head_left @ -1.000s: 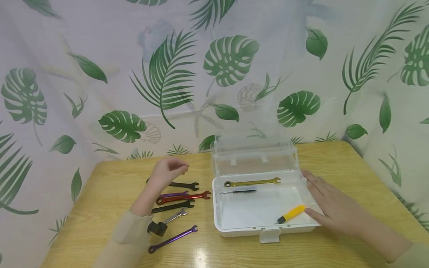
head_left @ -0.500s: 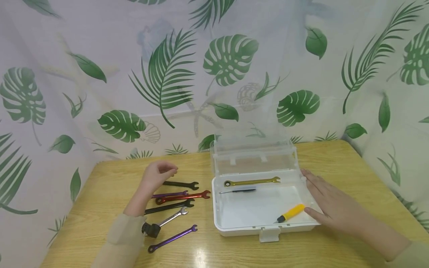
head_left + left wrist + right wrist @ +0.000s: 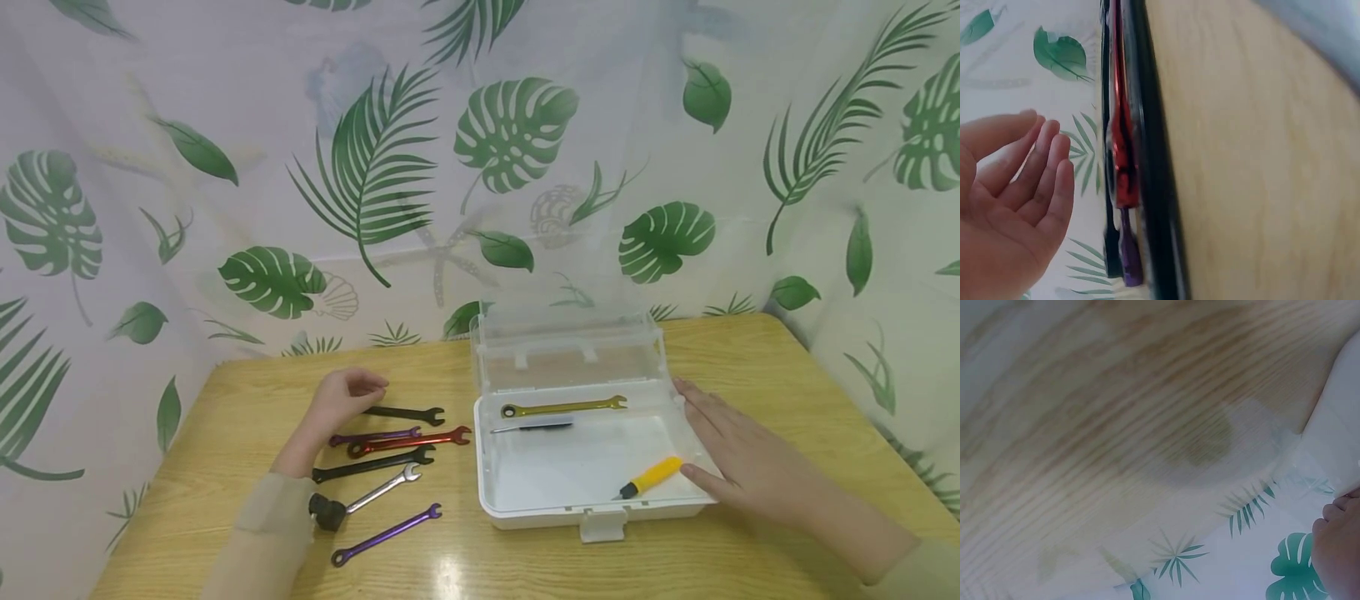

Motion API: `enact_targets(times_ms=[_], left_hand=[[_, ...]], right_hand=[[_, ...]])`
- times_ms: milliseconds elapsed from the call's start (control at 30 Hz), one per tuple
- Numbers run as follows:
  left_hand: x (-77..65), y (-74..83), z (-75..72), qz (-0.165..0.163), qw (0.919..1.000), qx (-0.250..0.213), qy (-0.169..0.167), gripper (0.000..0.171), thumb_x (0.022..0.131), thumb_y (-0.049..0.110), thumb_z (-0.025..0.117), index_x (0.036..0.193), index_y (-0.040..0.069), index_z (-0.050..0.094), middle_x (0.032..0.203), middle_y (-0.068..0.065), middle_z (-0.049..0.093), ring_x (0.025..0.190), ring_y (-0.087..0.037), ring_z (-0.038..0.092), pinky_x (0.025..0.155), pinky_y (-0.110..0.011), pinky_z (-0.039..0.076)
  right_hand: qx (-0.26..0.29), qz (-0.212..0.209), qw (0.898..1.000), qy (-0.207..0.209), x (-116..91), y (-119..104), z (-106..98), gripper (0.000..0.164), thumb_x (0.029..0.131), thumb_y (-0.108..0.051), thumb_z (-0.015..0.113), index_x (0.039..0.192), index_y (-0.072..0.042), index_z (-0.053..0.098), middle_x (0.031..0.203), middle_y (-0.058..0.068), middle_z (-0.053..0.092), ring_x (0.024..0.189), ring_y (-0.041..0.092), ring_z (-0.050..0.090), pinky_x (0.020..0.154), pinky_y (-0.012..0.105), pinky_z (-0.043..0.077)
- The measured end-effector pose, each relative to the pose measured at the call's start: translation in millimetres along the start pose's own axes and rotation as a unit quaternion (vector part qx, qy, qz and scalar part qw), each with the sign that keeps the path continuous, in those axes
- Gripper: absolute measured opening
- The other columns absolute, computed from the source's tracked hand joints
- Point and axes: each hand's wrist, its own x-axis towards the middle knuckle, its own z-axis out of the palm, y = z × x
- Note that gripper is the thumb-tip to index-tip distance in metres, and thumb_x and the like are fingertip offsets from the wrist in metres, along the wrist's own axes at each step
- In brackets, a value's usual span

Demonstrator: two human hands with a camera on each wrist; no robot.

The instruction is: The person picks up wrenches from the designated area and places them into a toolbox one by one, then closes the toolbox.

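Left hand [image 3: 341,402]: empty, fingers loosely bent, thumb near fingertips; just beside the far black wrench [image 3: 408,413], which lies on the table [image 3: 510,571] left of the white toolbox [image 3: 534,514]. Right hand [image 3: 738,454]: fingers extended, resting against toolbox's right side, gripping nothing.

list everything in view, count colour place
Table: 1, yellowish, under toolbox
Backdrop: 1, white-green, behind
Toolbox: 1, white, clear lid raised, on table
Gold wrench: 1, gold, toolbox back
Slim tool: 1, blackish, toolbox back
Yellow tool: 1, yellow-black, toolbox front
Black wrenches: 2, black, table left
Purple wrenches: 2, purple, table left
Red wrench: 1, red, table left
Silver wrench: 1, silver, table left
Device: 1, black, left wrist
Sleeves: 2, beige, forearms
Left hand: 1, bare, by wrenches
Right hand: 1, bare, toolbox right
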Motion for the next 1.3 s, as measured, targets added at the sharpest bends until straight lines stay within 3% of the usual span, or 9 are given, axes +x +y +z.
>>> enact_targets(times_ms=[200,400,767,1300], left_hand=[[4.9,-7.2,-2.2,0.023,0.9992,0.002,-0.032,0.022,0.100,0.003,0.071,0.121,-0.005,0.073,0.116,-0.022,0.076,0.108,-0.035,0.073,0.099,-0.048,0.061],[12.3,-11.0,-2.4,0.036,0.9960,0.035,-0.075,0.023,0.096,0.002,0.075,0.118,-0.002,0.075,0.117,-0.020,0.076,0.106,-0.031,0.072,0.097,-0.047,0.061],[17.2,-21.5,-3.4,0.043,0.9897,0.047,-0.128,0.024,0.092,-0.003,0.075,0.116,0.000,0.075,0.112,-0.015,0.074,0.100,-0.023,0.068,0.089,-0.033,0.058],[18.8,-22.4,-0.2,0.052,0.9862,0.089,-0.130,0.016,0.093,0.000,0.076,0.108,0.004,0.078,0.104,-0.011,0.075,0.093,-0.020,0.065,0.087,-0.035,0.058]], right_hand=[[0.000,0.008,1.000,-0.012,-1,0,-1,0.082,0.102,-0.045,0.066,0.157,0.010,0.040,0.175,0.017,0.027,0.161,-0.003,-0.011,0.126,0.010,-0.012],[0.002,0.008,1.000,-0.011,-2,-1,-1,0.082,0.102,-0.044,0.066,0.157,0.010,0.040,0.176,0.017,0.026,0.162,-0.002,-0.009,0.127,0.010,-0.011],[0.004,0.007,1.000,-0.008,0,-2,-1,0.081,0.102,-0.044,0.067,0.156,0.010,0.041,0.175,0.016,0.026,0.162,-0.002,-0.008,0.127,0.010,-0.010],[0.005,0.005,1.000,-0.008,0,-2,-3,0.081,0.102,-0.042,0.067,0.157,0.010,0.040,0.178,0.014,0.021,0.162,-0.002,-0.009,0.127,0.011,-0.010]])
